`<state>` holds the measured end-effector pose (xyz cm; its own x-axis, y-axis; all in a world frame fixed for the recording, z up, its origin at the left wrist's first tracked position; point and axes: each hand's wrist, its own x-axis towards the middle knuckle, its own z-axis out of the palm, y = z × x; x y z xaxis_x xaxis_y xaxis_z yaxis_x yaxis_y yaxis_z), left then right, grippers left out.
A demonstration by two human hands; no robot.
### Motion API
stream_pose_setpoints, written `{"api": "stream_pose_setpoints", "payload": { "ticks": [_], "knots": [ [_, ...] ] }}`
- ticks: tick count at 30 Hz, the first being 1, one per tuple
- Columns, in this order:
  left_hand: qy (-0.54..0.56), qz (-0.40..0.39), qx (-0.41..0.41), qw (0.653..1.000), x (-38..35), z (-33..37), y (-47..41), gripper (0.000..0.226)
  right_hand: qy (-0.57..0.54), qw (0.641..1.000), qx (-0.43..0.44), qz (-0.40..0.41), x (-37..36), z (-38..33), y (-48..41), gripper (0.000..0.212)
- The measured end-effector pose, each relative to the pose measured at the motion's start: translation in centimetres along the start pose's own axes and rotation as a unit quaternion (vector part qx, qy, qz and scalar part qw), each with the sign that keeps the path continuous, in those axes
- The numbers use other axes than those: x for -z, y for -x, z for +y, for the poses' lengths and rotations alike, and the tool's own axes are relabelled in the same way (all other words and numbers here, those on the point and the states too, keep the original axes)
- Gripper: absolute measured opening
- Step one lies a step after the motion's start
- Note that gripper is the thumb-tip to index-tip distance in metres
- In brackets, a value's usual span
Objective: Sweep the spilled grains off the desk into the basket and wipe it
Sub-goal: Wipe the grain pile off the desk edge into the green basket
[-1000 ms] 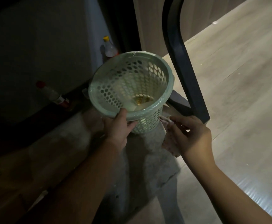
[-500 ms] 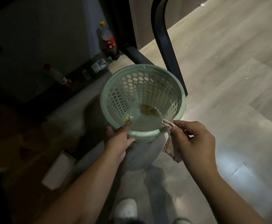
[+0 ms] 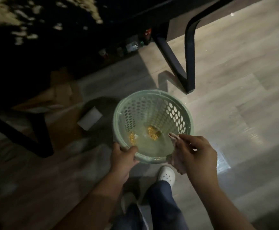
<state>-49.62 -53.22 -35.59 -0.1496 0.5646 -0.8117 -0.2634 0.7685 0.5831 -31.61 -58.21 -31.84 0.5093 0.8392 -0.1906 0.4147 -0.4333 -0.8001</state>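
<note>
left hand clamped on basket rim, yellow grains in its bottom. right hand pinches a cloth at the rim.

Left hand fingers curled, thumb on top, gripping, right hand thumb and forefinger pinched shut, both forearms extended forward
</note>
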Motion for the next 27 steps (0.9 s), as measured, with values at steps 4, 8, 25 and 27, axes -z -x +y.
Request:
{"api": "stream_pose_setpoints", "payload": {
  "ticks": [4,8,25,27],
  "knots": [
    [-0.008,0.028,0.014,0.999,6.2,-0.3,4.5,0.057,0.021,0.999,0.019,-0.026,0.6,-3.7,4.6,0.012],
    [-0.01,0.043,0.021,0.999,11.9,0.2,9.2,0.062,0.037,0.996,0.065,-0.046,0.7,-8.5,8.6,0.012],
    [0.03,0.117,-0.029,0.992,20.2,9.0,19.9,0.056,0.036,0.976,0.194,-0.087,6.2,-25.1,11.0,0.016],
    [0.025,0.129,-0.032,0.991,19.4,9.8,20.0,0.057,0.031,0.976,0.196,-0.092,6.5,-25.3,9.2,0.019]
  ]
}}
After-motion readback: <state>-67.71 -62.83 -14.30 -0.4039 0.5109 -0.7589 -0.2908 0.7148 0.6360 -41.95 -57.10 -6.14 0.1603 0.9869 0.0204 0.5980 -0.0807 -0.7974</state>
